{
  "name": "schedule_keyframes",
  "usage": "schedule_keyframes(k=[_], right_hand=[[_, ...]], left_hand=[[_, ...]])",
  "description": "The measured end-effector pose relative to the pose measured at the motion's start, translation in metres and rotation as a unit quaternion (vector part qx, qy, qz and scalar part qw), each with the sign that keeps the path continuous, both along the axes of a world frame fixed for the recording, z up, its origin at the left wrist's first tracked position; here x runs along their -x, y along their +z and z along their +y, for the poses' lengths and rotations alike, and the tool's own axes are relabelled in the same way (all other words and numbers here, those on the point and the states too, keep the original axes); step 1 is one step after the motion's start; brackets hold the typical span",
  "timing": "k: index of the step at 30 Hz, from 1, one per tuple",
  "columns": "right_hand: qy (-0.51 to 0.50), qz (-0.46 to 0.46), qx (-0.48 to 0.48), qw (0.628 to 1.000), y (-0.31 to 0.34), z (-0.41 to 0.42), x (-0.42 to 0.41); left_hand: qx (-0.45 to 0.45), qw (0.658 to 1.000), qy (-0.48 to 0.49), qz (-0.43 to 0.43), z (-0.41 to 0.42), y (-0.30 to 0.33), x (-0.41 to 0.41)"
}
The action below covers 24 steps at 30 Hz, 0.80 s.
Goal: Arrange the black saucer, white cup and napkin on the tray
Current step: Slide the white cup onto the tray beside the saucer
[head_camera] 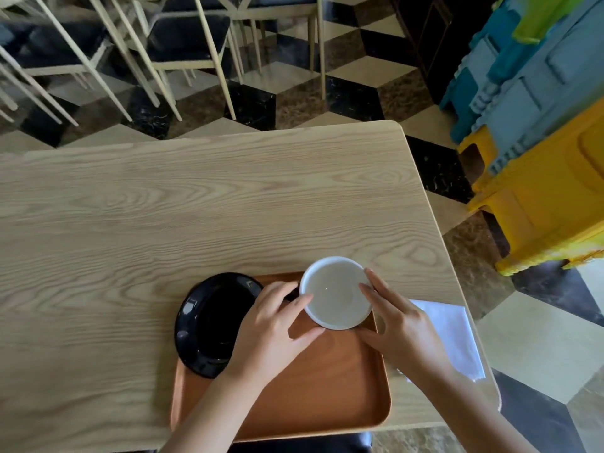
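On the pale wooden worktop point(209, 204), over the tray point(327, 387) — white cup point(336, 293) clasped between left hand point(271, 335) and right hand point(402, 325), probably bound next for the black saucer point(209, 322) — napkin point(454, 335) not yet on the tray.

Left hand point(274, 325): we find it bare, no glove, ring or watch | Right hand point(400, 325): we find it bare likewise, nothing worn at wrist | Forearms: both uncovered to the frame edge at 6 o'clock, no sleeve seen | Nails: short, unpainted as far as we can tell
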State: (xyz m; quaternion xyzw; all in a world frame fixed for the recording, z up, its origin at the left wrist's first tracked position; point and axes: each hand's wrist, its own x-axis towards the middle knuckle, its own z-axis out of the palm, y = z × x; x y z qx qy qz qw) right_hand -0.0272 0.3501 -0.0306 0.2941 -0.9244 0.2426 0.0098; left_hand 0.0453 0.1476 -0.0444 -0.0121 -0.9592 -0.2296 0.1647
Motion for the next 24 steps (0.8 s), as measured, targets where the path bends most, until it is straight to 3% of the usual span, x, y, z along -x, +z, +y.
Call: schedule_keyframes(k=[13, 21, 24], right_hand=[[0.027, -0.014, -0.023, 0.999, -0.005, 0.002, 0.014], [0.038, 0.009, -0.067, 0.997, -0.005, 0.004, 0.010], [0.015, 0.019, -0.065, 0.998, 0.005, 0.013, 0.003]], left_hand=[[0.000, 1.000, 0.019, 0.005, 0.004, -0.009, 0.010], [0.002, 0.998, 0.020, -0.053, 0.012, 0.002, 0.002], [-0.022, 1.000, 0.010, -0.012, 0.026, 0.013, -0.008]])
